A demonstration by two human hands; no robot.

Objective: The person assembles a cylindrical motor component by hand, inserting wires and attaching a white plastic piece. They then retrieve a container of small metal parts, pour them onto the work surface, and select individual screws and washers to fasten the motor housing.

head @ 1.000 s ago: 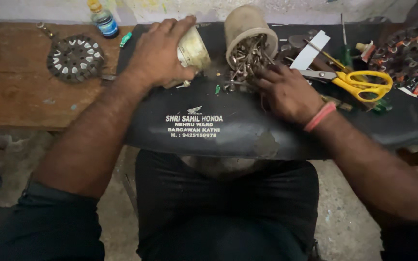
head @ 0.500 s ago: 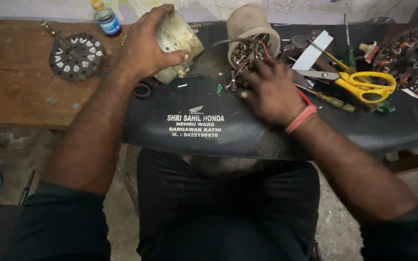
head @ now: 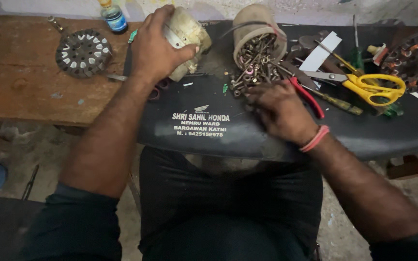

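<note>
**Two hands at a black seat used as a work surface**

Head view, looking down. The black seat [head: 209, 104], padded and printed with white lettering, lies across the person's lap and serves as the landmark for all positions below. Left hand [head: 158, 46]: clamped over a cream-coloured motor housing [head: 187, 36], fingers wrapped across its top, holding it at the seat's far left corner. Right hand [head: 279, 108]: palm down on the middle of the seat, fingers drawn together over the near edge of a pile of screws and bolts [head: 252, 72]; whether a screw is pinched beneath them cannot be told. A red band circles the right wrist. The pile spills onto the seat from a tipped round container [head: 257, 29] lying at the seat's far edge. Just right of the right hand, on the seat, lie red-handled pliers [head: 308, 96]; further right on the seat, yellow-handled scissors [head: 371, 87]. At the seat's far right end sits a wound stator [head: 414, 60]. Left of the seat, on a wooden bench [head: 20, 92], rest a dark toothed rotor core [head: 83, 52] and a small bottle [head: 113, 17] with a blue label
</note>
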